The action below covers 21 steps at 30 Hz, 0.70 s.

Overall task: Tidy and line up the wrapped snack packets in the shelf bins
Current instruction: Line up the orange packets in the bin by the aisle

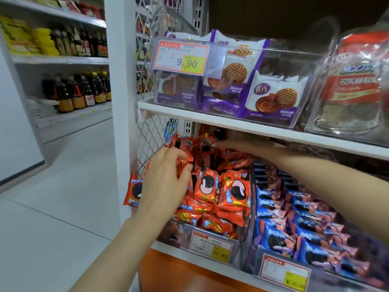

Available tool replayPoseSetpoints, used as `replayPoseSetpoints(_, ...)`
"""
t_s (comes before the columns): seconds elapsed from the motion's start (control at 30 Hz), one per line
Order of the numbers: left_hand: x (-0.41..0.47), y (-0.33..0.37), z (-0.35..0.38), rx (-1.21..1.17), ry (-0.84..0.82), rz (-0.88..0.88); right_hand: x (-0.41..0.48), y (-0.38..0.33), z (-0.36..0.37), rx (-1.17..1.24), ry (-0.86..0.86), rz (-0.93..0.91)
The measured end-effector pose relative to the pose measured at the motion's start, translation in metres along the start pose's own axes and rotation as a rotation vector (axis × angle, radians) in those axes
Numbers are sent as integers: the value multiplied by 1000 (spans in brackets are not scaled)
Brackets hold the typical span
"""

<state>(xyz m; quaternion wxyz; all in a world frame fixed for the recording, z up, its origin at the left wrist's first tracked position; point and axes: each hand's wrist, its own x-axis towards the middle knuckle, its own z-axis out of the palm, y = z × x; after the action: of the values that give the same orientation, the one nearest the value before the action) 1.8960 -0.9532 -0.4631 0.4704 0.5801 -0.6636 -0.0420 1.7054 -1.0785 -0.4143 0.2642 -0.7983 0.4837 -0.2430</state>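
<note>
1. Currently, the left hand [166, 180] pinches one orange cookie packet [185, 144] over the left clear bin [245, 232].
2. The right hand [233, 142], fingers stretched flat, touches packets at that bin's back.
3. The orange packets [231, 192] lie heaped there, just beside the blue packets [273, 239].

Two hands [166, 182]. Four clear bins [299, 60] — two per shelf [210, 117]. Three price tags [182, 57]. At least five purple packets [275, 98]; orange packets [207, 185] and blue packets [273, 239] — too heaped to count.
</note>
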Motion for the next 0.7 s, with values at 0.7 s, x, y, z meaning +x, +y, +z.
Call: replayPoseSetpoints(0.7,-24,-5,-46,-475,-238,-479,37,29,12,-275,-63,-5)
